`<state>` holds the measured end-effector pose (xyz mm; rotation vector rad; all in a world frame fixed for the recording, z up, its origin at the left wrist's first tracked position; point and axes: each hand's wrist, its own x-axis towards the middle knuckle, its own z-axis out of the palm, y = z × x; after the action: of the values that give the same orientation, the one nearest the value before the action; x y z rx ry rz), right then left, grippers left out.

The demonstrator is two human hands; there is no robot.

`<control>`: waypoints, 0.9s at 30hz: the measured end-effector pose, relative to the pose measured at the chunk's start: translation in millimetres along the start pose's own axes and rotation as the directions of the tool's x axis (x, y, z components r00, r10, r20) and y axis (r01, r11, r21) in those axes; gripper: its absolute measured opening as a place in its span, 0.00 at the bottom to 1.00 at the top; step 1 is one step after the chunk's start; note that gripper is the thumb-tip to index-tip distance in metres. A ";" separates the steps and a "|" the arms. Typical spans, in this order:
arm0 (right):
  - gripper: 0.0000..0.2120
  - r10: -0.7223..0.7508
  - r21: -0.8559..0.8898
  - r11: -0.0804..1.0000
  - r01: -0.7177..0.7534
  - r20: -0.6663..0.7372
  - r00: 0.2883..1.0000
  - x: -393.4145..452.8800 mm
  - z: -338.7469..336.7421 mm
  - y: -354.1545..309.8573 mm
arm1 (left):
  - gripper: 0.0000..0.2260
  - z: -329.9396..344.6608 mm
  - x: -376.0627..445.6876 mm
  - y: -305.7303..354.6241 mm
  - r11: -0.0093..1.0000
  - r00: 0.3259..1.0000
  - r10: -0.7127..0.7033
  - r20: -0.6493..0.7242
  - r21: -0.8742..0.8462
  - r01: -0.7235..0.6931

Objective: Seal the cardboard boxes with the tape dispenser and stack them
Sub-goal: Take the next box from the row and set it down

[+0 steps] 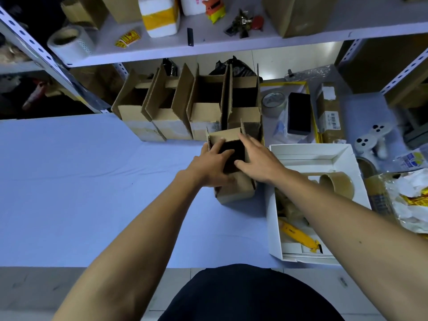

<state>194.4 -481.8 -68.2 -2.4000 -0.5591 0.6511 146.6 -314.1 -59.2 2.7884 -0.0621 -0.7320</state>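
From the head view, my left hand (214,164) and right hand (256,159) are both on the open top of one box (236,189), which stands on the table (92,181) just in front of a row of open boxes (185,107). My left fingers lie fairly straight over the left flap and into the opening; my right palm presses flat on the right side, thumb at the dark opening. Neither hand holds anything else.

To do this well, I judge I should fold the short flaps in first, then press the long ones level so their edges meet before I tape.

The box stands upright, mouth up, its long axis running away from me. Tape (337,183) lies in the white tray (273,205) beside it.
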 end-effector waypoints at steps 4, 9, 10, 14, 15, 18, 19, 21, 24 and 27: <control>0.45 -0.019 0.052 0.998 0.019 0.002 1.000 -9.8 2.9 1.8 | 0.40 13.1 -1.0 4.5 0.999 0.987 -0.033 -0.158 0.030 0.038; 0.47 0.122 0.034 0.992 -0.120 -0.060 0.991 -17.6 20.2 -3.7 | 0.42 14.0 3.1 6.4 0.998 0.981 -0.053 -0.188 -0.031 0.048; 0.46 0.131 0.073 0.989 -0.127 -0.053 0.990 -18.5 26.2 -4.4 | 0.41 16.0 3.8 7.1 0.999 0.978 -0.035 -0.206 -0.047 0.026; 0.33 0.129 0.239 0.962 -0.133 0.032 0.991 -15.8 40.4 -4.5 | 0.33 24.8 5.4 10.0 0.982 0.940 0.064 -0.336 -0.146 -0.119; 0.29 0.134 0.264 0.955 -0.139 0.037 0.990 -13.3 40.6 -3.6 | 0.30 27.2 6.0 10.6 0.974 0.921 0.060 -0.386 -0.179 -0.138; 0.24 0.141 0.272 0.953 -0.137 0.004 0.990 -5.7 39.6 4.9 | 0.21 37.2 4.6 15.6 0.878 0.870 -0.047 -0.490 -0.437 -0.198; 0.23 0.145 0.252 0.958 -0.137 -0.012 0.989 -4.2 38.8 7.8 | 0.22 41.5 3.9 16.8 0.811 0.859 -0.075 -0.507 -0.532 -0.244; 0.24 0.149 0.227 0.965 -0.135 -0.044 0.988 -2.6 36.8 12.7 | 0.25 49.6 3.4 19.2 0.690 0.840 -0.150 -0.521 -0.664 -0.288; 0.25 0.146 0.199 0.971 -0.131 -0.062 0.987 0.4 34.5 14.3 | 0.28 54.9 8.2 26.4 0.650 0.848 -0.277 -0.452 -0.738 -0.182; 0.28 0.199 0.167 0.969 -0.179 -0.108 0.974 4.9 32.7 9.5 | 0.28 56.1 16.3 31.7 0.800 0.887 -0.273 -0.372 -0.601 -0.006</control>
<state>182.1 -472.4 -99.0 -2.3423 -0.2188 0.5972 134.2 -359.7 -105.9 2.2817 0.3956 -0.0785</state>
